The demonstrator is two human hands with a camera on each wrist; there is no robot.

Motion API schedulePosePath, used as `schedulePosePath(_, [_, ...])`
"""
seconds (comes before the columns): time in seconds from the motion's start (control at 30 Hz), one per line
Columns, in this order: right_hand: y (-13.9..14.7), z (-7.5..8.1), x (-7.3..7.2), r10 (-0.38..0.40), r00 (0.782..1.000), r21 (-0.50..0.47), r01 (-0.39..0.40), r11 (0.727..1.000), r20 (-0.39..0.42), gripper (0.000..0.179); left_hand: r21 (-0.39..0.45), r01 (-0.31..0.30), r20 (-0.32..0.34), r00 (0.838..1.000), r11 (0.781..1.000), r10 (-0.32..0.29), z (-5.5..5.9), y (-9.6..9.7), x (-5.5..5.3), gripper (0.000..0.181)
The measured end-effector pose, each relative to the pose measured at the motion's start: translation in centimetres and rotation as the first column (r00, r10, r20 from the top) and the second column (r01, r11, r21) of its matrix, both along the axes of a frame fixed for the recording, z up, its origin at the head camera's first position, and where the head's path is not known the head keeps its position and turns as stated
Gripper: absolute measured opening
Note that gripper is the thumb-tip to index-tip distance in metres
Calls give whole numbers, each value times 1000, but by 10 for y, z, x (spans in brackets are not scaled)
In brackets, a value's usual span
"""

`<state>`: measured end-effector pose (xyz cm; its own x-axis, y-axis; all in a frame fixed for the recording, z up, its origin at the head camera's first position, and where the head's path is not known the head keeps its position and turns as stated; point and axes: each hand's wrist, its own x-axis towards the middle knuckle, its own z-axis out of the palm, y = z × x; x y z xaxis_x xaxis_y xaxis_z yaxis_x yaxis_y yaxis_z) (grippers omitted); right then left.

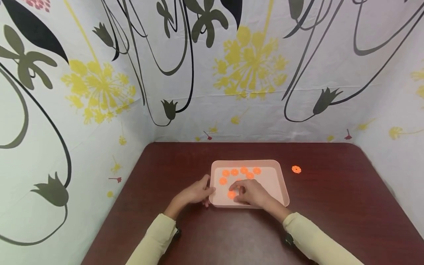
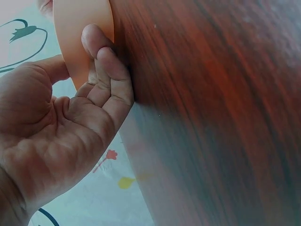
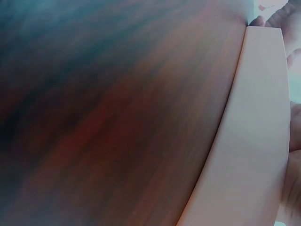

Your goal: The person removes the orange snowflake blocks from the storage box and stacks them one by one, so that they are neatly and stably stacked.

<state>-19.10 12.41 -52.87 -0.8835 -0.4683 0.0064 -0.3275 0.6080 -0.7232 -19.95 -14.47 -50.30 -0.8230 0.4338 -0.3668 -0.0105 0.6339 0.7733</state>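
Note:
A shallow pale-pink tray (image 1: 271, 184) rests on the table with several orange flower-shaped pieces (image 1: 234, 172) inside. My left hand (image 1: 195, 191) grips its left side; in the left wrist view the fingers curl against the outside of the tray wall (image 2: 77, 33), the thumb behind it. Over the tray's front part, my right hand (image 1: 253, 193) pinches an orange flower piece (image 1: 231, 194) between thumb and index finger, low over the tray floor. The right wrist view shows mostly the tray's outer wall (image 3: 254, 117), which hides much of that hand.
One more orange flower piece (image 1: 296, 169) with small dark marks lies on the dark red-brown table (image 1: 331, 206), right of the tray. Cloth with a plant print (image 1: 205, 110) hangs behind the table and along both sides.

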Motion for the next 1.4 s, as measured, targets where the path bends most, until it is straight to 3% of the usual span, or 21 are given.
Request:
schedulePosePath(0.53, [-11,3,4,0,994,162,18,987,-107,27,-26,-21,4,1000,999,21,-2,0,0,49])
schedulePosePath(0.9, [-8,7,7,-27,980,153,58,987,-196,24,-1,-22,-2,1000,1000,22,-1,-1,3,46])
schedulePosePath(1.13, [7,19,11,-80,978,168,113,979,-191,28,11,-9,-4,1000,1000,9,0,-1,3,44])
schedulePosePath(1.4, [49,37,8,-124,943,191,190,963,-309,34,16,-8,-6,1000,1000,8,-2,-2,2,43])
